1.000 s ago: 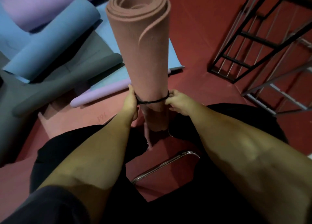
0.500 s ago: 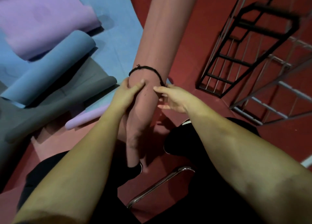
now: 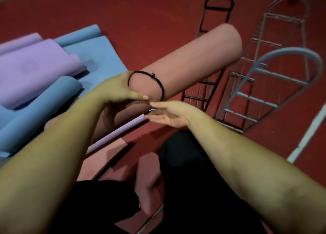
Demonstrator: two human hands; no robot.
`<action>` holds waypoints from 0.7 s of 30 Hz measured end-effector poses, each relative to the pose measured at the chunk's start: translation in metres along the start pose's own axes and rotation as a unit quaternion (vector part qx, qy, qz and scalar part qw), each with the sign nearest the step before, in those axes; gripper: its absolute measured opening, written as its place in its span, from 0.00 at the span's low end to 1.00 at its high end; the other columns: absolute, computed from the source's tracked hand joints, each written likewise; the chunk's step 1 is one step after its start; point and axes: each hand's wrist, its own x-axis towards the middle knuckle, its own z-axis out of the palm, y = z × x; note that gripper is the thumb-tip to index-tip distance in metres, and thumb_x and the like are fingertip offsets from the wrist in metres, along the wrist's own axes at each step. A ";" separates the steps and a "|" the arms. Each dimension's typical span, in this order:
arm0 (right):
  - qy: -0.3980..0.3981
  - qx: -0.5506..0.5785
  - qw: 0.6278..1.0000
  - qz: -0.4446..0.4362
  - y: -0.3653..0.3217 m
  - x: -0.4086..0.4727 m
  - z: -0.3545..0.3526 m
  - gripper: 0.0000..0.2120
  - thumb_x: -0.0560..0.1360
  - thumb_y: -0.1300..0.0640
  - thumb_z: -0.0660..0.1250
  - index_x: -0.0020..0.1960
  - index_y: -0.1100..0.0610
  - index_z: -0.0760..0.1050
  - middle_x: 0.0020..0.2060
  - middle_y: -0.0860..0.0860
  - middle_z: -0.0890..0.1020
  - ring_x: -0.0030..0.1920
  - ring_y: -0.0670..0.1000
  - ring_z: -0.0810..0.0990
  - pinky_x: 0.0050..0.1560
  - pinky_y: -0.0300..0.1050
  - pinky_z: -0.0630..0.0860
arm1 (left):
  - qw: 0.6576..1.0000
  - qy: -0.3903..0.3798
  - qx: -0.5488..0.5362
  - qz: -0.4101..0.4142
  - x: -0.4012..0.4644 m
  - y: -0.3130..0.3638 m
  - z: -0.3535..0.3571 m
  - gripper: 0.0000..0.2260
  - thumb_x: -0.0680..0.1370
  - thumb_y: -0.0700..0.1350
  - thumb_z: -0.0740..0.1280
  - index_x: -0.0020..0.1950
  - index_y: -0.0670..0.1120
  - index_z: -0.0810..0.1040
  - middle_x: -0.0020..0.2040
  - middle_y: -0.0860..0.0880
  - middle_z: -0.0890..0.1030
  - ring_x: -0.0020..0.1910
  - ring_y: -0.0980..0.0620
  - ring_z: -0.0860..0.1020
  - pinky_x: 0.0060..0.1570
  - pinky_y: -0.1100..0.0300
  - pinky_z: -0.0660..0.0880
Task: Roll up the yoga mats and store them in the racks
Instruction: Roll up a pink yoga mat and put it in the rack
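Note:
A rolled pink yoga mat is held up off the floor, its far end tilted toward the upper right over the racks. A black elastic band circles it near the lower end. My left hand grips the roll just below the band, thumb lying across the front. My right hand is under the roll, palm up and fingers straight, its fingertips at the mat's underside. The mat's near end is hidden behind my left forearm.
A black wire rack and a grey arched rack lie on the red floor at the right. Left of me are loosely rolled purple and blue mats, a thin lilac roll and a flat pink mat.
The pink roll has swung from upright to tilted toward the racks on the right. My right hand has let go of the band and opened beneath the roll. My view has lifted.

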 end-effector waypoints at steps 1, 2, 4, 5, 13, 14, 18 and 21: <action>0.011 -0.021 1.000 0.002 0.002 -0.011 -0.008 0.16 0.80 0.54 0.63 0.65 0.61 0.72 0.59 0.60 0.79 0.53 0.52 0.83 0.53 0.43 0.80 | 0.999 -0.018 0.021 0.019 0.005 0.015 0.002 0.46 0.61 0.69 0.76 0.73 0.49 0.67 0.68 0.48 0.75 0.62 0.48 0.75 0.58 0.57 0.69; 0.019 -0.054 0.998 0.013 0.005 -0.017 -0.015 0.16 0.81 0.51 0.62 0.65 0.59 0.73 0.60 0.58 0.79 0.56 0.51 0.81 0.57 0.44 0.78 | 0.998 -0.032 0.038 0.029 0.011 0.023 0.004 0.46 0.62 0.67 0.77 0.74 0.49 0.66 0.68 0.48 0.75 0.63 0.48 0.74 0.59 0.57 0.69; 0.038 -0.112 0.992 0.037 0.009 -0.030 -0.030 0.16 0.81 0.45 0.59 0.64 0.53 0.72 0.64 0.54 0.77 0.64 0.49 0.75 0.66 0.46 0.69 | 0.995 -0.064 0.058 0.054 0.026 0.039 0.012 0.48 0.61 0.69 0.76 0.74 0.49 0.65 0.69 0.48 0.75 0.64 0.47 0.74 0.62 0.55 0.70; 0.047 -0.129 0.990 0.042 0.012 -0.034 -0.039 0.18 0.81 0.43 0.58 0.66 0.51 0.70 0.67 0.53 0.75 0.68 0.49 0.72 0.68 0.47 0.66 | 0.992 -0.083 0.072 0.061 0.034 0.047 0.017 0.49 0.61 0.70 0.75 0.74 0.49 0.66 0.69 0.48 0.75 0.64 0.47 0.75 0.63 0.54 0.71; 0.094 -0.111 0.981 0.126 0.052 -0.024 -0.126 0.35 0.69 0.29 0.61 0.70 0.47 0.67 0.63 0.45 0.74 0.59 0.44 0.72 0.54 0.43 0.67 | 0.958 -0.205 0.134 0.148 0.120 0.070 0.105 0.49 0.57 0.77 0.70 0.71 0.50 0.69 0.65 0.47 0.77 0.60 0.45 0.77 0.58 0.53 0.74; 0.103 -0.110 0.979 0.137 0.060 -0.022 -0.136 0.33 0.71 0.30 0.60 0.70 0.47 0.67 0.64 0.46 0.74 0.59 0.44 0.72 0.58 0.45 0.66 | 0.955 -0.218 0.133 0.150 0.127 0.070 0.119 0.48 0.59 0.76 0.71 0.70 0.50 0.69 0.65 0.47 0.77 0.60 0.45 0.76 0.57 0.54 0.73; 0.115 -0.057 0.977 0.169 0.096 -0.017 -0.175 0.28 0.79 0.37 0.53 0.72 0.51 0.67 0.62 0.49 0.77 0.60 0.48 0.74 0.66 0.51 0.63 | 0.940 -0.278 0.128 0.152 0.151 0.068 0.180 0.49 0.58 0.77 0.70 0.72 0.51 0.69 0.66 0.49 0.78 0.62 0.47 0.77 0.58 0.55 0.73; 0.126 -0.030 0.971 0.203 0.122 -0.012 -0.202 0.21 0.80 0.38 0.52 0.66 0.48 0.67 0.56 0.48 0.78 0.51 0.46 0.76 0.49 0.46 0.71 | 0.937 -0.292 0.125 0.147 0.162 0.063 0.229 0.49 0.55 0.79 0.68 0.70 0.55 0.70 0.63 0.53 0.80 0.60 0.49 0.78 0.60 0.53 0.75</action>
